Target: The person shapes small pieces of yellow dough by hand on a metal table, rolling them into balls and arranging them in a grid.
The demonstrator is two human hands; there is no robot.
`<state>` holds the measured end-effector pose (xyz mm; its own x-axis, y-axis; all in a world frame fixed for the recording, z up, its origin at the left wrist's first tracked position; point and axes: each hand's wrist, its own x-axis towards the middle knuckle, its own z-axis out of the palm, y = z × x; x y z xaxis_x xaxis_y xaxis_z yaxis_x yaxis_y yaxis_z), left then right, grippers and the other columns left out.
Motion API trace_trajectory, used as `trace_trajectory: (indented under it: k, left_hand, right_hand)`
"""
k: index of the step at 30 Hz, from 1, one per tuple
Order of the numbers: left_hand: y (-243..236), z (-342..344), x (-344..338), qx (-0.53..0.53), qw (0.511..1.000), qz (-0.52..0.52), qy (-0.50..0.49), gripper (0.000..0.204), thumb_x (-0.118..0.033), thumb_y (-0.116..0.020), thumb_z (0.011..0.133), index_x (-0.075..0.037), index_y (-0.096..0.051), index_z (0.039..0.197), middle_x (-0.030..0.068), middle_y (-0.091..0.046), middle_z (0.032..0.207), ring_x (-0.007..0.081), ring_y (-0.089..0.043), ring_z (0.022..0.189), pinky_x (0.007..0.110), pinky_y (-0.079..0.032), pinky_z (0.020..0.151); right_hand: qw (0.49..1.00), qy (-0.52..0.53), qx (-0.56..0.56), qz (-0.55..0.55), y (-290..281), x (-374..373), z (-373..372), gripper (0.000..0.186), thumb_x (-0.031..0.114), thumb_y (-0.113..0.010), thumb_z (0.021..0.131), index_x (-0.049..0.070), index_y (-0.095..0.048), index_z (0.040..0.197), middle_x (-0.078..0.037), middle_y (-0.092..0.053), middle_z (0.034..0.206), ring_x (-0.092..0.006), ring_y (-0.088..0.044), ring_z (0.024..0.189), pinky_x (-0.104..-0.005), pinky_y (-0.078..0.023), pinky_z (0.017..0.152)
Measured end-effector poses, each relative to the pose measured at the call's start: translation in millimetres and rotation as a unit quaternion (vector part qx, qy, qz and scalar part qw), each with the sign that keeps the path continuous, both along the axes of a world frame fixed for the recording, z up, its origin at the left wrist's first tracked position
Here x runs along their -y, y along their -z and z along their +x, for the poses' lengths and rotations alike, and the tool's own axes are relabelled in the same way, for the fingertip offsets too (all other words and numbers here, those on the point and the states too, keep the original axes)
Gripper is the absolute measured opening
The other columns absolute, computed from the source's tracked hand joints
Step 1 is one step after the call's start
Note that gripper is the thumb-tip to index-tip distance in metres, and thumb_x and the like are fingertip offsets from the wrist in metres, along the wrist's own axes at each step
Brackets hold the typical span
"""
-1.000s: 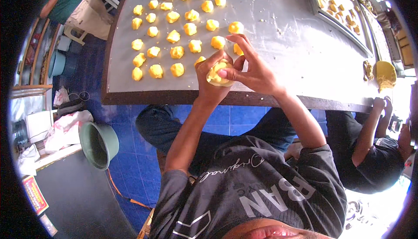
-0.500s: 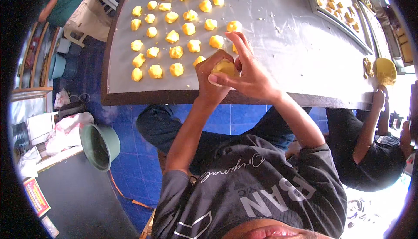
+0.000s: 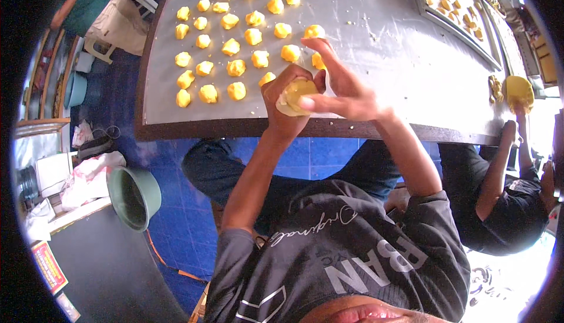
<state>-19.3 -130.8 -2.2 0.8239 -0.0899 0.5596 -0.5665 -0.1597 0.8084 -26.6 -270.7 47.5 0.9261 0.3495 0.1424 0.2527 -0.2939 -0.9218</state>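
Observation:
My left hand (image 3: 282, 99) is closed round a small pale round mould (image 3: 285, 105) with yellow dough (image 3: 299, 91) in it, near the table's front edge. My right hand (image 3: 346, 94) has its fingers stretched apart, the index raised, and its thumb lying on the dough. Several rough yellow dough lumps (image 3: 236, 67) stand in loose rows on the grey tabletop (image 3: 382, 64), mostly left of and beyond my hands.
A tray (image 3: 435, 14) of small pieces stands back right. A co-worker (image 3: 508, 208) sits at my right, hands near a flat yellow dough sheet (image 3: 519, 91). Another person (image 3: 85, 0) is back left. A green tub (image 3: 132, 199) sits by the floor's left clutter.
My right thumb has moved over the dough, whose top looks flatter, and that hand's fingers have spread. The co-worker's hand has moved up toward the yellow sheet.

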Motion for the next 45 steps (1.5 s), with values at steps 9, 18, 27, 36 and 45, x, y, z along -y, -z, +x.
trace_trajectory:
  k: [9,18,27,36,45]
  left_hand:
    - [-4,3,-2,-0.016,0.999,-0.035,0.019,0.021,-0.005,-0.073,0.068,-0.005,-0.052,0.072,0.003,-0.056,0.059,0.01,-0.054,0.054,0.025,-0.043,0.051]
    - [1,1,-3,-0.004,1.0,0.017,0.015,0.025,0.0,-0.071,0.063,-0.007,-0.051,0.075,0.0015,-0.056,0.065,0.01,-0.055,0.061,0.026,-0.044,0.058]
    - [-10,2,4,-0.002,1.0,-0.02,-0.021,0.024,-0.008,-0.075,0.068,-0.007,-0.051,0.072,0.0035,-0.056,0.059,0.0131,-0.056,0.052,0.026,-0.043,0.049]
    - [-4,-1,-1,0.048,0.999,-0.01,0.013,0.026,-0.008,-0.076,0.067,-0.007,-0.051,0.073,0.0043,-0.058,0.062,0.0152,-0.059,0.054,0.028,-0.045,0.05]
    - [-6,-1,-2,0.051,0.999,-0.015,-0.005,0.026,-0.006,-0.077,0.066,-0.006,-0.051,0.071,0.004,-0.058,0.062,0.0156,-0.059,0.054,0.028,-0.045,0.051]
  right_hand:
    - [0.991,-0.061,0.072,-0.09,-2,5,4,0.097,0.029,-0.078,0.068,-0.001,-0.017,0.137,-0.024,-0.023,0.137,-0.0303,-0.043,0.114,-0.0368,-0.038,0.094]
    - [0.993,-0.014,0.003,-0.12,-1,-5,14,0.091,0.025,-0.076,0.071,0.008,-0.018,0.139,-0.014,-0.024,0.135,-0.0162,-0.054,0.074,-0.0266,-0.048,0.062]
    - [0.971,-0.013,0.18,-0.155,-9,10,9,0.1,0.037,-0.076,0.065,-0.003,-0.019,0.135,-0.021,-0.028,0.131,-0.0362,-0.03,0.122,-0.0407,-0.038,0.095]
    - [0.99,-0.086,-0.094,-0.062,-25,2,8,0.095,0.031,-0.075,0.073,0.006,-0.013,0.141,-0.021,-0.016,0.143,-0.024,-0.046,0.11,-0.0293,-0.044,0.085]
    - [0.993,-0.01,-0.116,0.006,-10,-4,1,0.097,0.046,-0.071,0.074,-0.003,-0.016,0.137,-0.024,-0.036,0.125,-0.0181,-0.053,0.082,-0.0286,-0.047,0.066]
